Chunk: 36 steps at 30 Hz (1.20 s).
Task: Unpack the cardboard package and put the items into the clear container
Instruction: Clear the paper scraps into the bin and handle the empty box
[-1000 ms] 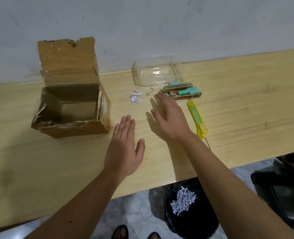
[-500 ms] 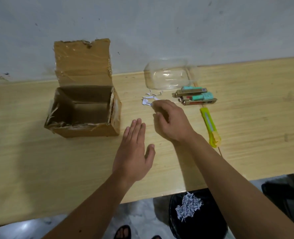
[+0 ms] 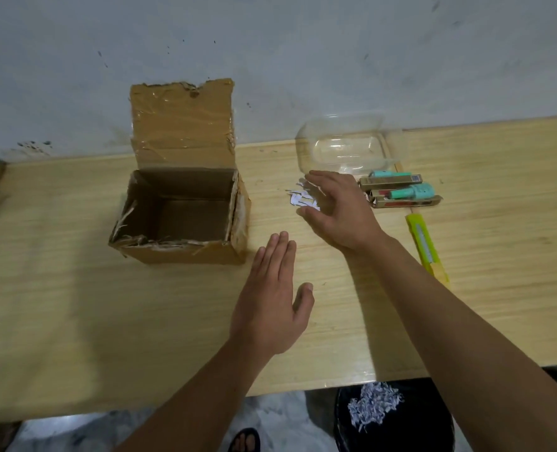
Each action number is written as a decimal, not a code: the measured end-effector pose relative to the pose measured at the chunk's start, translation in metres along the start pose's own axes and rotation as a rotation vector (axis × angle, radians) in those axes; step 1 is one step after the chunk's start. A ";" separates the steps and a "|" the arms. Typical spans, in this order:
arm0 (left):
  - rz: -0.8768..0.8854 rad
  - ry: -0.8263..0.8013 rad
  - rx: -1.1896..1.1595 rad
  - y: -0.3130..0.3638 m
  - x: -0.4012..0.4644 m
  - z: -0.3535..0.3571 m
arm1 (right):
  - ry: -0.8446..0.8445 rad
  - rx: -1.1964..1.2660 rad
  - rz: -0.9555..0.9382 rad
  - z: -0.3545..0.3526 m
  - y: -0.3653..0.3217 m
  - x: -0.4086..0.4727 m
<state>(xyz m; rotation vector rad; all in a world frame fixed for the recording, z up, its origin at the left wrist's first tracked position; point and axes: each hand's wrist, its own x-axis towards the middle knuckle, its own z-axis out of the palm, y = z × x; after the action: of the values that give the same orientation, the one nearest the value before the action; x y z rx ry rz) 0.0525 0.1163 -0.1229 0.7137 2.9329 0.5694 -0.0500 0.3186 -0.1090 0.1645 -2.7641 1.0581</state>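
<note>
Cardboard package open; hands spread.

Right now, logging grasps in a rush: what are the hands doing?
Left hand: open, flat, holding nothing.
Right hand: open over the paper scraps, holding nothing visible.

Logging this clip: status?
Both hands empty: left hand flat, right hand over paper scraps. Cardboard box empty. Clear container empty.

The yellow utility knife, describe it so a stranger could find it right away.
Start at the clear container by the wall. Nearer the person lie two small gold packages; nearer still lies the yellow utility knife, right of the right hand. It is the table's only bright yellow thing.
</note>
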 end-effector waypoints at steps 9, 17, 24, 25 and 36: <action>-0.002 0.013 -0.030 0.001 -0.001 -0.001 | 0.045 0.022 -0.097 0.004 -0.002 0.007; -0.012 0.012 -0.051 0.001 -0.001 -0.001 | -0.039 -0.090 -0.245 0.012 0.002 0.008; -0.011 0.009 -0.073 0.000 -0.001 0.000 | -0.026 -0.030 -0.218 -0.005 0.005 -0.004; -0.012 0.010 -0.070 0.000 -0.001 0.000 | -0.028 -0.034 -0.215 -0.007 0.007 -0.009; 0.004 0.052 -0.089 -0.001 0.001 -0.002 | 0.036 0.051 -0.035 -0.036 0.003 -0.090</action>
<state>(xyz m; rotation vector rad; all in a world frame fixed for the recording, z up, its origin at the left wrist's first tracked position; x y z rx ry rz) 0.0512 0.1158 -0.1216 0.7058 2.9321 0.7249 0.0418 0.3486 -0.1026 0.1979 -2.6941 1.1117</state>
